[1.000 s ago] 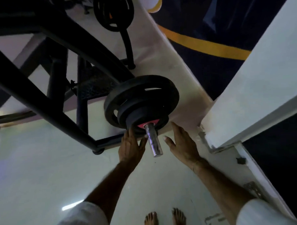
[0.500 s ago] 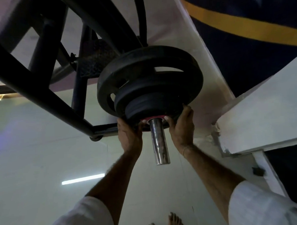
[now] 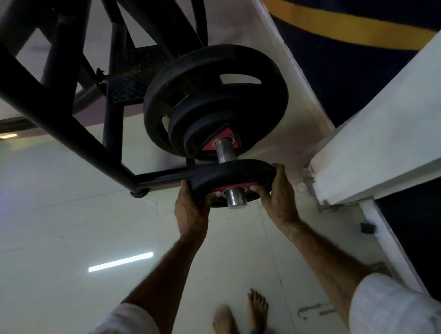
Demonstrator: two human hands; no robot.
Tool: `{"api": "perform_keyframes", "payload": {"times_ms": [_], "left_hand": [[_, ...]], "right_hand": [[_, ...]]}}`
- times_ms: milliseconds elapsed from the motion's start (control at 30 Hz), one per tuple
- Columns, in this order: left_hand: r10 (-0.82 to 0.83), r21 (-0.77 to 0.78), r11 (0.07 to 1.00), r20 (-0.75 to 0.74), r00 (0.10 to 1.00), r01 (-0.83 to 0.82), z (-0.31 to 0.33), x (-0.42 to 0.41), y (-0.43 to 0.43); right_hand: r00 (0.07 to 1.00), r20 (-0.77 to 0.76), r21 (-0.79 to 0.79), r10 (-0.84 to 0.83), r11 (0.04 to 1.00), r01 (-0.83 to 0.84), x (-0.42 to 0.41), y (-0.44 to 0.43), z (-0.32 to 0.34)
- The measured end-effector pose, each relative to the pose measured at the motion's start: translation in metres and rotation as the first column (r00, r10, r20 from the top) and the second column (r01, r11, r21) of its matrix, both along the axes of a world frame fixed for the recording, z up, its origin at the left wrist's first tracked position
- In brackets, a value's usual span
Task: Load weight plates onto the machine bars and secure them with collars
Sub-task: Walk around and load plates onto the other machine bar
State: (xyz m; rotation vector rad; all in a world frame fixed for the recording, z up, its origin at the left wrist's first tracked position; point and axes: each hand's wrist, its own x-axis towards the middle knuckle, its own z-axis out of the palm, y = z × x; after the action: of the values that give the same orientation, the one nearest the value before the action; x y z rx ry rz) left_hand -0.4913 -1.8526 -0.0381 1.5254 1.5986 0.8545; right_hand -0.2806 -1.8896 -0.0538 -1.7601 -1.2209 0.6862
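Hands grip a small black weight plate from either side in the head camera's view: the left hand is curled around the plate's left edge, the right hand wraps its right edge, and a fingertip of each presses the red hub on the plate's near face. The plate is threaded on the chrome machine bar, close to the bar's tip, with the polished end of the bar poking out just past the red hub between the two hands.

Farther along the same bar, a short bare stretch of chrome separates the held plate from a stack of black plates already seated against the machine. That stack steps down in size toward the camera, from a large slotted plate at the back to a smaller one in front that carries a red triangular hub.

Behind and to the left, the black steel frame of the machine crosses the picture in slanted tubes, one horizontal tube running in behind the held plate. Pale glossy floor fills the lower half, with a streak of reflected light on it. White sleeves cover both upper arms, and two bare feet stand on the floor near the bottom edge. At right rises a white wall ledge.
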Motion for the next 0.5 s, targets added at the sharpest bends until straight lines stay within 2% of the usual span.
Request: {"api": "perform_keyframes", "payload": {"times_ms": [167,267,500], "left_hand": [[-0.042,-0.093,0.995,-0.091,0.995,0.033,0.021,-0.019,-0.075],[-0.077,-0.127,0.99,-0.095,0.992,0.065,0.048,-0.039,-0.124],[-0.07,0.032,0.997,-0.036,0.997,0.071,0.151,-0.092,-0.198]], "right_hand": [[0.999,0.022,-0.047,-0.026,0.999,0.027,-0.019,-0.086,0.019],[0.999,0.032,-0.072,-0.017,0.997,0.019,-0.036,-0.142,0.045],[0.999,-0.036,0.062,0.038,0.997,-0.035,-0.084,-0.21,0.153]]}}
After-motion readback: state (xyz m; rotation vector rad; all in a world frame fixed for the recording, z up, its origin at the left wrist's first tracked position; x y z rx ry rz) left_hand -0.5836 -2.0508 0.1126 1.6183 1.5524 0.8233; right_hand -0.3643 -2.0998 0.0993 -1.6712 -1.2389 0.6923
